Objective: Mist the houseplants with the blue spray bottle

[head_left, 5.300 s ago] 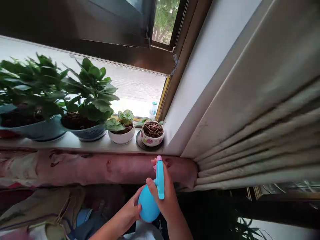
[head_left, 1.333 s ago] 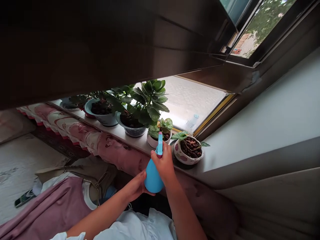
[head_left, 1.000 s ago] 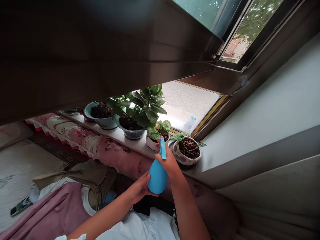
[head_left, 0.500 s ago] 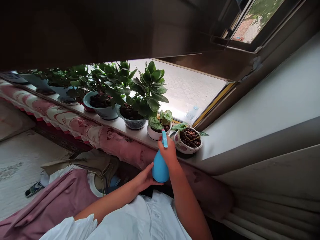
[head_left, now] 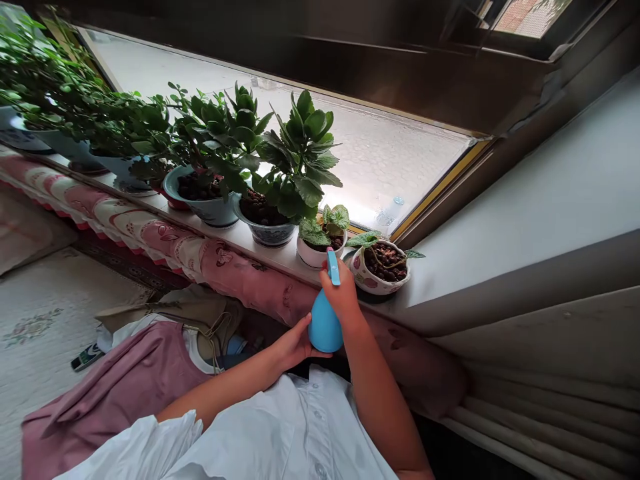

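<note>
A blue spray bottle (head_left: 326,325) is held upright between my hands, in front of the windowsill. My right hand (head_left: 343,288) is wrapped round its neck, just below the light blue spray head (head_left: 333,267). From the left and below, my left hand (head_left: 296,343) supports the bottle's base, thumb against its side. The nozzle points at a small white pot (head_left: 311,255) holding a plant with pale, veined leaves (head_left: 315,232). To its right stands a patterned white pot (head_left: 370,281) with dark pebbles (head_left: 386,261) and a trailing plant. No spray can be made out.
Several leafy plants in blue-grey pots (head_left: 213,208) line the white sill (head_left: 187,233) to the left, below the window (head_left: 390,147). A pink rolled cloth (head_left: 250,280) runs along the sill's front. Mauve clothing (head_left: 130,380) lies at lower left. A white wall (head_left: 540,180) rises right.
My view has tilted down and shifted slightly, showing more of the window and the plants at left. Both hands keep their hold on the spray bottle, which stays by the small white pot.
</note>
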Action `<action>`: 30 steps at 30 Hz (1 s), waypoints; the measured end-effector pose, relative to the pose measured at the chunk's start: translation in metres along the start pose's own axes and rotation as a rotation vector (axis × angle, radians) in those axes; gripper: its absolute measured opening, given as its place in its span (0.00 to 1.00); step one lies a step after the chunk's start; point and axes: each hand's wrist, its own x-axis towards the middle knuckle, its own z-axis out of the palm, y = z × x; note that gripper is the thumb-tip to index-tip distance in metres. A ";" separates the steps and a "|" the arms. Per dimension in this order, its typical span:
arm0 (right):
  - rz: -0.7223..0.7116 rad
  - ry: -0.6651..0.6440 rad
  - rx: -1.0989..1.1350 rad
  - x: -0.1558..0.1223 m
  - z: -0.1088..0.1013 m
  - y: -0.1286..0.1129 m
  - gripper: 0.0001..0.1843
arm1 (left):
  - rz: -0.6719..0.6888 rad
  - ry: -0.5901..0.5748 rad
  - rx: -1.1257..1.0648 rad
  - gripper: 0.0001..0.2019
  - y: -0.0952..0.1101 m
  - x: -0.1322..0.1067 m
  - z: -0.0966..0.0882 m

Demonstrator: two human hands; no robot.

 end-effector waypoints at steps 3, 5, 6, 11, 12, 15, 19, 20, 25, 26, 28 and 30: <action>-0.022 -0.035 0.000 0.001 -0.005 -0.006 0.08 | 0.007 -0.017 -0.005 0.26 0.000 0.003 -0.003; -0.039 -0.051 0.000 0.002 -0.006 -0.008 0.09 | 0.008 -0.033 -0.006 0.30 0.000 0.006 -0.007; -0.048 -0.054 0.000 0.003 -0.005 -0.008 0.09 | 0.007 -0.038 -0.008 0.33 0.000 0.007 -0.008; -0.072 -0.057 -0.019 0.005 0.010 -0.004 0.05 | -0.022 0.003 -0.028 0.42 -0.003 0.013 -0.013; -0.074 -0.060 -0.023 0.005 0.014 -0.003 0.04 | -0.028 0.015 -0.034 0.42 -0.004 0.013 -0.014; -0.086 -0.062 -0.024 0.007 0.019 -0.003 0.06 | -0.046 0.025 -0.053 0.43 -0.003 0.014 -0.014; -0.111 -0.068 0.004 0.008 0.017 -0.003 0.09 | -0.036 0.039 -0.034 0.41 0.003 0.011 -0.011; -0.115 -0.070 0.012 0.008 0.016 -0.003 0.09 | -0.028 0.038 -0.024 0.40 0.005 0.009 -0.010; -0.086 -0.009 0.020 0.007 0.013 0.003 0.04 | -0.046 0.035 0.018 0.39 0.009 0.006 -0.004; -0.072 0.013 0.016 0.007 0.012 0.004 0.04 | -0.050 0.030 0.027 0.39 0.009 0.007 -0.003; -0.049 0.052 0.012 0.006 0.008 0.004 0.04 | -0.053 0.015 0.049 0.40 0.010 0.009 0.000; -0.039 0.078 0.015 0.007 0.002 0.003 0.06 | -0.061 -0.004 0.072 0.40 0.012 0.012 0.004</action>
